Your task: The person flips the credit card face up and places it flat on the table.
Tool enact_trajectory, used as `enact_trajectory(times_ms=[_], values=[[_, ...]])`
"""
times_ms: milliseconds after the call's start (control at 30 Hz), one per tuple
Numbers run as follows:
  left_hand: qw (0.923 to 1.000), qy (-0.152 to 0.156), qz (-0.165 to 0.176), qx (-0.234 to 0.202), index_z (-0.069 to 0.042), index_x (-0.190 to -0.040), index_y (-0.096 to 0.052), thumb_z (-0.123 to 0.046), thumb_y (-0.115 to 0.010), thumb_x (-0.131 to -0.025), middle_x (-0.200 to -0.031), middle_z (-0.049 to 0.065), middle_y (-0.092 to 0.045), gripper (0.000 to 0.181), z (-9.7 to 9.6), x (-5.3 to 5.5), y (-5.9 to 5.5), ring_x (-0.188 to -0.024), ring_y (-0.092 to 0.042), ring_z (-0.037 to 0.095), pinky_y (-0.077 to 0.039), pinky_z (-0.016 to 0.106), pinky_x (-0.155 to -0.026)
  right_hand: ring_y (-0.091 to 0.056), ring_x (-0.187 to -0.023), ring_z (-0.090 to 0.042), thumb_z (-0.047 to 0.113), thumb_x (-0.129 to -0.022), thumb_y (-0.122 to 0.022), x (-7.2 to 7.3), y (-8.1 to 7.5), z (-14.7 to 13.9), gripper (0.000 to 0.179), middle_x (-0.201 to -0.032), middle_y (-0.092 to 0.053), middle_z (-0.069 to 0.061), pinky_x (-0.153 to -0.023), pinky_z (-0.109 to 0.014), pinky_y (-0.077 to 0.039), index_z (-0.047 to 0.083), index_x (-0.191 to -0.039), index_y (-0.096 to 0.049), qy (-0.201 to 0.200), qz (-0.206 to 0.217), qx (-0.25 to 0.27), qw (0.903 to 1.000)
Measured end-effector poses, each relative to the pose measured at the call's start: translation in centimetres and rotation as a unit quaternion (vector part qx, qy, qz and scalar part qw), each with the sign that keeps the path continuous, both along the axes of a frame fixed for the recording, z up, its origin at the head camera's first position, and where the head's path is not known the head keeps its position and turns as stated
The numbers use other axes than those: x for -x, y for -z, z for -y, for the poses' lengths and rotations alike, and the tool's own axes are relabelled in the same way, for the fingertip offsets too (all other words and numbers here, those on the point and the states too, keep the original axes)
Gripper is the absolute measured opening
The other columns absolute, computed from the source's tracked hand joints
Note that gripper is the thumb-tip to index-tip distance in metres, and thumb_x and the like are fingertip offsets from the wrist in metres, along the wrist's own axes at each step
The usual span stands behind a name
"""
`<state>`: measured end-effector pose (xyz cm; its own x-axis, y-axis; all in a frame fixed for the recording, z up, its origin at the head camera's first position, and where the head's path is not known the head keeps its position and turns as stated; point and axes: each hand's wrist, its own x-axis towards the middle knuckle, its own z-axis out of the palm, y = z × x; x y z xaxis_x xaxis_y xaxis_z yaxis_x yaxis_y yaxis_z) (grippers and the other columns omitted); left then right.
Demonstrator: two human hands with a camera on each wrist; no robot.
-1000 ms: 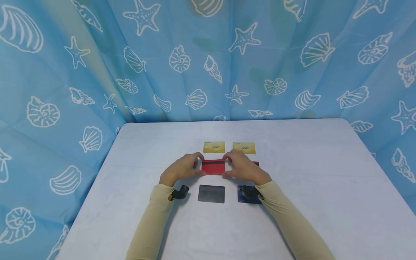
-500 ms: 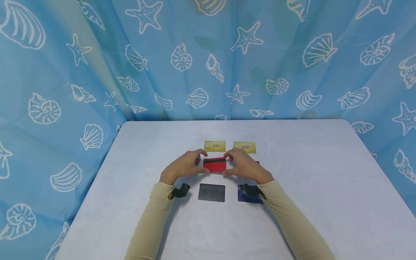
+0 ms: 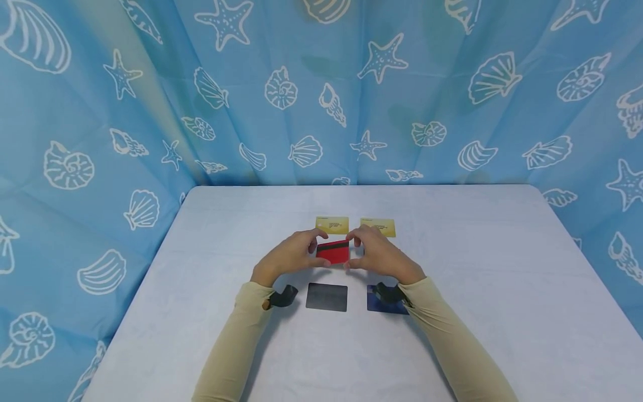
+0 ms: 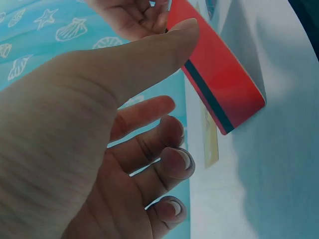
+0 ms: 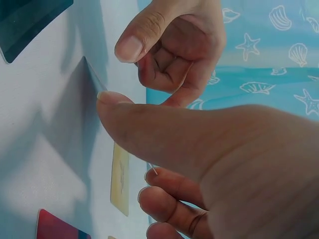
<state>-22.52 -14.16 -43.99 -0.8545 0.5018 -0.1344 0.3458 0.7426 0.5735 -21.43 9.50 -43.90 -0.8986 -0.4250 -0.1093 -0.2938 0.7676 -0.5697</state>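
Fingers (image 5: pixel 174 186) of right hand (image 3: pixel 380 254) pinch red card (image 3: pixel 335 253); left hand (image 3: pixel 290 252) beside.

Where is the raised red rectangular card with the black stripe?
In the head view, the red rectangular card is just below centre, between the left hand and the right hand, below the left yellow rectangular card.

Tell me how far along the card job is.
Looks done, maybe: the gold cards lie flat, side by side.
In hand: the striped red card, tilted up in the right hand, left hand close by.
Remaining, probably: laying it flat. The dark grey card and blue card lie in front; whether they're done can't be told.
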Motion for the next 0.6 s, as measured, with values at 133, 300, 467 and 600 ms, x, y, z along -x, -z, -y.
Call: enact_trajectory(times_ms=[133, 300, 467, 600], values=[[1.0, -0.002, -0.004, 0.005, -0.01, -0.141, -0.055, -0.033, -0.086, -0.085, -0.101, 0.009, -0.065, 0.068, -0.29, -0.16, 0.01, -0.089, -0.058, 0.018, -0.053, 0.027, -0.076, -0.049, -0.106, -0.024, 0.027, -0.081, -0.088, -0.17, -0.17, -0.04, 0.059, -0.108, -0.059, -0.006, -0.085, -0.037, -0.054, 0.008, -0.131, -0.063, -0.004, -0.006, 0.003, 1.0], [0.9999, -0.002, -0.007, 0.012, -0.012, -0.143, -0.055, -0.033, -0.086, -0.085, -0.104, 0.009, -0.066, 0.069, -0.67, -0.35, -0.23, -0.09, -0.058, 0.018, -0.053, 0.028, -0.079, -0.048, -0.103, -0.024, 0.025, -0.082, -0.087, -0.22, -0.43, -0.07, 0.058, -0.106, -0.058, -0.006, -0.08, -0.034, -0.05, 0.006, -0.131, -0.063, -0.01, -0.017, 0.008, 0.9998], [0.9998, 0.003, -0.014, 0.011, -0.013, -0.143, -0.054, -0.032, -0.087, -0.084, -0.102, 0.005, -0.065, 0.07, -0.86, -0.41, -0.26, -0.091, -0.059, 0.018, -0.054, 0.027, -0.08, -0.048, -0.101, -0.023, 0.026, -0.083, -0.086, -0.27, -0.65, -0.05, 0.057, -0.106, -0.058, -0.006, -0.076, -0.031, -0.048, 0.005, -0.131, -0.063, -0.014, -0.027, 0.013, 0.9994], [0.9998, 0.003, -0.016, 0.011, -0.014, -0.143, -0.054, -0.032, -0.087, -0.084, -0.102, 0.005, -0.065, 0.071, -0.87, -0.48, -0.11, -0.092, -0.06, 0.018, -0.055, 0.026, -0.079, -0.049, -0.101, -0.023, 0.027, -0.083, -0.087, -0.47, -0.93, 0.06, 0.058, -0.105, -0.059, -0.006, -0.075, -0.031, -0.048, 0.005, -0.13, -0.063, -0.014, -0.03, 0.012, 0.9994]])
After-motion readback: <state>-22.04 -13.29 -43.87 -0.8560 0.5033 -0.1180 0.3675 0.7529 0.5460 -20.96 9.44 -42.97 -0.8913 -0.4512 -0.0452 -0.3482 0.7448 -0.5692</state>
